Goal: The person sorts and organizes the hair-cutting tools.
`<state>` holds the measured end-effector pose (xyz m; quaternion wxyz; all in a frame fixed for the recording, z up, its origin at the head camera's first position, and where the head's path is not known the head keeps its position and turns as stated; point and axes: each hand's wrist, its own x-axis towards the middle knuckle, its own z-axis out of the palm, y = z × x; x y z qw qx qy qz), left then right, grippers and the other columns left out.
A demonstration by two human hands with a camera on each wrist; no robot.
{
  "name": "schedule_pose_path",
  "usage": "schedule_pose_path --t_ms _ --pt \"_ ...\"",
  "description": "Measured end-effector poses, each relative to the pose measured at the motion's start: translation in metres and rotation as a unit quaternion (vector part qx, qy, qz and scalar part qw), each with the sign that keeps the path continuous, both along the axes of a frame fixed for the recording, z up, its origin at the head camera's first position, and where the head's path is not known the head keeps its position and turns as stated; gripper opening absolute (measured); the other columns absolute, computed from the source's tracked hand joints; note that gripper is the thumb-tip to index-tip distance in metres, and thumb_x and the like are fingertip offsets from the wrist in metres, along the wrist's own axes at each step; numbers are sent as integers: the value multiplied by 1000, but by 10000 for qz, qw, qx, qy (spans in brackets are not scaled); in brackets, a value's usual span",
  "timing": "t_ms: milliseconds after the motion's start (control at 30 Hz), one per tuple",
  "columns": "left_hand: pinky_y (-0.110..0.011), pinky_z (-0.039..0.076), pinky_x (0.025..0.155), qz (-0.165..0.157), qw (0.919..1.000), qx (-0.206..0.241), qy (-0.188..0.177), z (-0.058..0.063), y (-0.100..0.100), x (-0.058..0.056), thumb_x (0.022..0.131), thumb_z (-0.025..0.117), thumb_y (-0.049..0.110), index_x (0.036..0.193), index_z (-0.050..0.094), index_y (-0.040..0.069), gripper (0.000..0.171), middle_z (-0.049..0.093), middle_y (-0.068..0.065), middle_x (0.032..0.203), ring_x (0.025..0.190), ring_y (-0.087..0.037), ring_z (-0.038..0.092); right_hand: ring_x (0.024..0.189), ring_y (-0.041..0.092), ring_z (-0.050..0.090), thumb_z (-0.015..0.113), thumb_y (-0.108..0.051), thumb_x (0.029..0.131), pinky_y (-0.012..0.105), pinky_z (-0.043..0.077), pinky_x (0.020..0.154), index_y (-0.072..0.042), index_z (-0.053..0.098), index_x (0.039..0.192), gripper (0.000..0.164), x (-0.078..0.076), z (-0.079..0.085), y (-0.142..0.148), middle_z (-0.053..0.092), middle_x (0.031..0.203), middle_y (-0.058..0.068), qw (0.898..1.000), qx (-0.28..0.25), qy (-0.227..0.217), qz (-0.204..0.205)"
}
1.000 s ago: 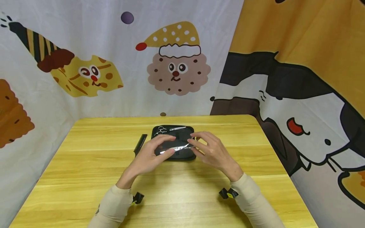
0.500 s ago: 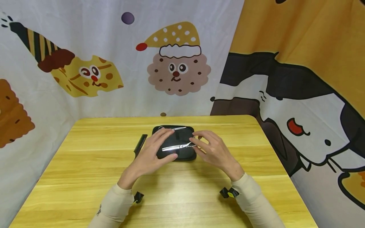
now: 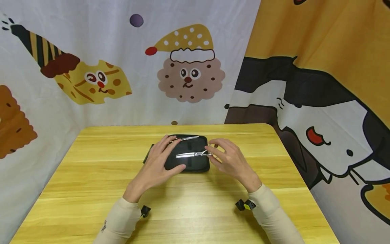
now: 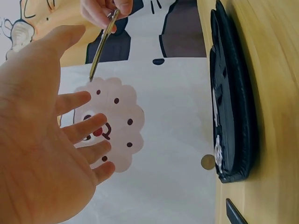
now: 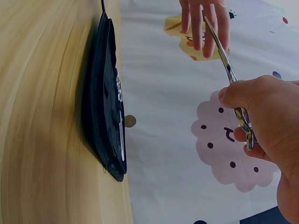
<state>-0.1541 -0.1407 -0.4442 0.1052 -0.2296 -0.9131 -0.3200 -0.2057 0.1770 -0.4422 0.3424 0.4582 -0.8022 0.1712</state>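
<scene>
Silver hairdressing scissors hang above a black case, blades pointing left. My right hand pinches them by the handle end; in the right wrist view the thumb lies along the scissors and fingers curl behind the rings. My left hand is spread with straight fingers near the blade tip, holding nothing; the left wrist view shows a gap between its fingers and the scissors. A second pair of scissors lies in the case, its handles partly behind my left fingers.
A black comb lies on the wooden table left of the case, mostly hidden by my left hand. A printed curtain hangs behind the table and along its sides.
My left hand has let go of the blades, opened its fingers and drawn back slightly left, covering more of the comb. The scissors have shifted a little right and up with my right hand.
</scene>
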Motion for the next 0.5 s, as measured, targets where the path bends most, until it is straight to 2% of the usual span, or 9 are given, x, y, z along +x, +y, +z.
schedule_pose_path --t_ms 167,300,500 --pt "-79 19 139 71 9998 -142 -142 -4 -8 0 99 85 51 177 40 22 95 36 -12 185 176 -43 22 95 29 76 101 -3 78 42 69 83 -6 86 115 40 -6 -4 4 79 118 16 9999 -6 61 -113" --pt "-74 16 142 54 9987 -195 -474 -10 -16 -1 99 86 52 180 33 24 100 29 -13 187 178 -44 16 93 29 75 99 -2 79 41 66 79 -7 86 114 38 -12 -9 8 79 117 15 9997 -36 82 -224" --pt "-78 20 139 98 9956 -376 -852 -22 -24 -4 99 85 55 182 27 20 107 22 -16 189 178 -47 12 93 30 75 98 -3 81 40 62 75 -8 85 113 35 -19 -15 15 79 116 15 9992 -44 -1 -406"
